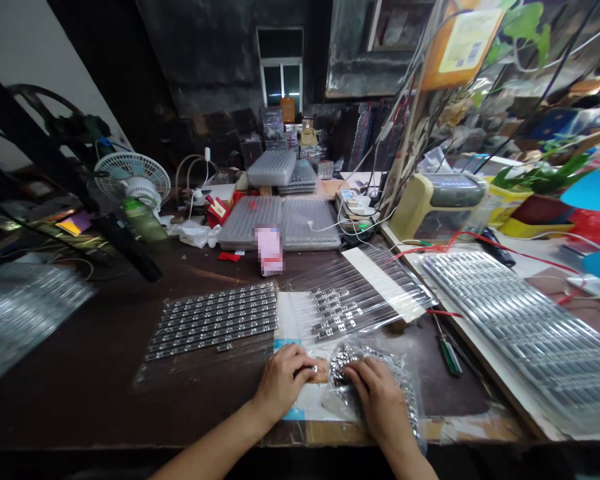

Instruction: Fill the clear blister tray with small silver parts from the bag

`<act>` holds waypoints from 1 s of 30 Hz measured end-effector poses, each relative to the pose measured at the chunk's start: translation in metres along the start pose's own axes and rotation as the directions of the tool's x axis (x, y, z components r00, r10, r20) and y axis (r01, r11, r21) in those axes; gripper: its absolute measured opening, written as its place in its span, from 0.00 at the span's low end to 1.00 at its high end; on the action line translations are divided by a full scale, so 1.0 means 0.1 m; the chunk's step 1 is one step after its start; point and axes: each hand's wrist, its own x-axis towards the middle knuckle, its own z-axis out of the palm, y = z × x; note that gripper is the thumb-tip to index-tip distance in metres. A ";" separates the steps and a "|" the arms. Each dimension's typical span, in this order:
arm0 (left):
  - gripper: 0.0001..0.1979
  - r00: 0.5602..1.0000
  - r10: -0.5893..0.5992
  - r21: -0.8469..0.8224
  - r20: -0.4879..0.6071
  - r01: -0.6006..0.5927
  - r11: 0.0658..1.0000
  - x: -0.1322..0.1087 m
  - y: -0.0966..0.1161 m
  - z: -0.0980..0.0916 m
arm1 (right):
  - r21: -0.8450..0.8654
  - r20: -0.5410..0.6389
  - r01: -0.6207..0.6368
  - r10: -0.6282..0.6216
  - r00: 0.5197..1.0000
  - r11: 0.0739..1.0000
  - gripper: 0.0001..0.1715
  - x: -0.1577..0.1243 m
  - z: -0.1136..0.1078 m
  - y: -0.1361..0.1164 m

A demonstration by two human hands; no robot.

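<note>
My left hand (pixel 283 375) is closed in a pinch on a small shiny metal part (pixel 315 369), just above a small brown block (pixel 322 371) on the bench. My right hand (pixel 380 393) reaches into a clear plastic bag (pixel 414 393) full of similar small metal pieces (pixel 338 363). Its fingers are drawn together at the heap, and what they pinch is hidden. Beyond my left hand lies a clear tray (pixel 213 320) with rows of metal parts. Farther ahead, a second clear tray (pixel 375 287) holds several parts in its near left slots.
A white strip (pixel 383 283) crosses the second tray. To the right, a green-handled screwdriver (pixel 450 355) lies beside a filled clear tray (pixel 525 333). Stacked trays (pixel 250 223), a fan (pixel 133 177) and a yellowish machine (pixel 437 207) stand farther back. More trays (pixel 25 313) lie at left.
</note>
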 end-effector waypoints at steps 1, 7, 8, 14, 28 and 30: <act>0.07 1.000 -0.001 0.007 0.002 0.001 1.000 0.00 0.00 0.00 | 0.011 -0.004 -0.003 0.003 1.000 1.000 0.15 0.00 0.00 0.00; 0.07 1.000 -0.013 0.010 0.008 0.013 1.000 0.00 0.02 0.01 | 0.088 0.010 -0.034 0.033 0.999 0.996 0.14 0.01 -0.02 -0.01; 0.07 1.000 -0.014 0.001 0.007 0.014 1.000 0.01 0.02 0.01 | 0.106 0.023 -0.060 0.057 0.998 0.993 0.13 0.01 -0.02 -0.03; 0.08 0.992 -0.092 -0.198 -0.085 0.073 0.978 0.03 -0.07 -0.02 | 0.217 0.094 -0.085 0.066 0.993 0.972 0.15 0.11 0.09 -0.19; 0.07 0.998 0.047 0.007 -0.045 -0.046 0.999 -0.01 -0.03 0.03 | 0.254 0.102 -0.165 0.143 0.984 0.953 0.17 0.09 0.11 -0.16; 0.06 0.998 0.050 0.020 -0.044 -0.049 0.999 -0.01 -0.04 0.03 | 0.243 0.102 -0.184 0.163 0.981 0.953 0.16 0.08 0.12 -0.15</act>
